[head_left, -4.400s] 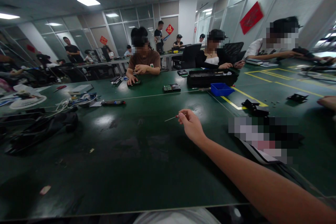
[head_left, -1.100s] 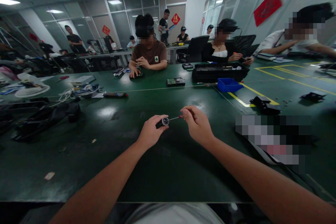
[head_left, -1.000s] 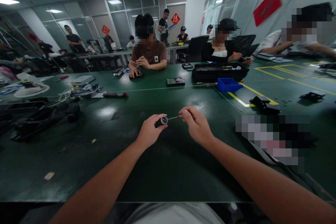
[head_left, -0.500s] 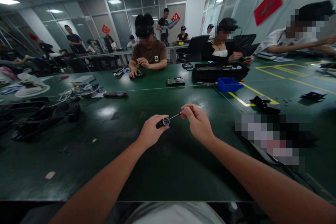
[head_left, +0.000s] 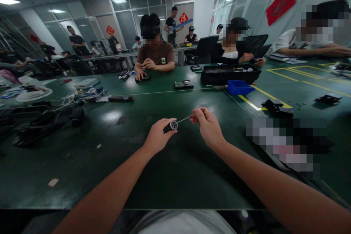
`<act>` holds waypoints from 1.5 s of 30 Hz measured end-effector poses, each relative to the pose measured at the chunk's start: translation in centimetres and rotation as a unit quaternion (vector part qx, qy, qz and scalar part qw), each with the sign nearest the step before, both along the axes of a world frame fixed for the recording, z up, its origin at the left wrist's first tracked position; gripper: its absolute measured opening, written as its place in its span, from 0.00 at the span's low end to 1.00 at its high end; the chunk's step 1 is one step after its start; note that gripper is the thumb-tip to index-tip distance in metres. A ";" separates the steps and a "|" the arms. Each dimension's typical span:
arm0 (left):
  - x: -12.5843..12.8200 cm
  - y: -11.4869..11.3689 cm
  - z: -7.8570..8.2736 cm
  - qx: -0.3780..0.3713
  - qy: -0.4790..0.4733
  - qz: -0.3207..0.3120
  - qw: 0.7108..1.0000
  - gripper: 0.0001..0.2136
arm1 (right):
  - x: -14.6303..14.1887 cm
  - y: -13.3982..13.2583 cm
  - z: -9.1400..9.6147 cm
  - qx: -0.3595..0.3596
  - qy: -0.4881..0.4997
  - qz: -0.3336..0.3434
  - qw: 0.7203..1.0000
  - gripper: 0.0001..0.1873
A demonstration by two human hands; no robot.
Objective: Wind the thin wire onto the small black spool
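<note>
My left hand [head_left: 157, 137] is closed around a small black cylindrical part with a silver round end [head_left: 173, 125], held just above the dark green table [head_left: 164, 175]. My right hand [head_left: 207, 126] pinches the handle of a thin screwdriver [head_left: 183, 120]. Its metal shaft slants down and left, and its tip meets the silver end of the part. Both forearms reach in from the bottom of the view.
A blue bin [head_left: 239, 87], a long black tray [head_left: 229, 74] and a circuit board [head_left: 183, 85] lie further back. Black parts [head_left: 275, 108] sit by yellow floor-tape lines at right. Cables and black bags [head_left: 46, 122] crowd the left. Several people sit across the table.
My left hand came into view holding the small part and met the screwdriver tip. In the last second the right hand tilted the screwdriver handle slightly upward.
</note>
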State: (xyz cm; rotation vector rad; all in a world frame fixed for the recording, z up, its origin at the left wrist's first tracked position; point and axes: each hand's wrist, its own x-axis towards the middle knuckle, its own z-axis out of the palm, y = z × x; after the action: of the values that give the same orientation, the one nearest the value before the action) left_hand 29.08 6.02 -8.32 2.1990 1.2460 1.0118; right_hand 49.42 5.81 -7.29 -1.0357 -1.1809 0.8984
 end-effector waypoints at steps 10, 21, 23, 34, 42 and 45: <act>0.0 0.0 -0.2 -0.012 0.001 0.008 1.000 0.20 | 0.2 -1.3 1.2 0.072 -0.156 -0.021 0.985 0.13; 0.0 0.1 -0.3 -0.012 0.021 0.006 1.000 0.20 | 0.1 -2.0 1.6 0.088 -0.275 0.006 0.957 0.09; 0.1 0.1 -0.2 -0.013 0.025 0.000 1.000 0.20 | 0.2 -1.9 1.5 0.081 -0.288 -0.012 0.954 0.13; -0.2 0.2 0.0 -0.004 0.004 0.011 1.000 0.19 | -0.1 -0.2 0.3 0.007 -0.006 0.029 1.000 0.12; -0.9 0.9 -0.1 -0.009 0.046 -0.002 0.999 0.21 | 1.1 1.7 -0.8 -0.062 0.081 0.021 0.995 0.14; -0.8 0.9 -0.2 -0.008 0.053 0.003 0.999 0.21 | 0.8 1.3 -1.0 -0.030 0.040 0.018 0.999 0.15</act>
State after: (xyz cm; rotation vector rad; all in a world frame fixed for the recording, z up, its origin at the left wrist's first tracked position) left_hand 28.24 6.93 -8.49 2.2632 1.3037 0.8945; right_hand 50.21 7.07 -8.27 -1.0208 -1.1139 0.9998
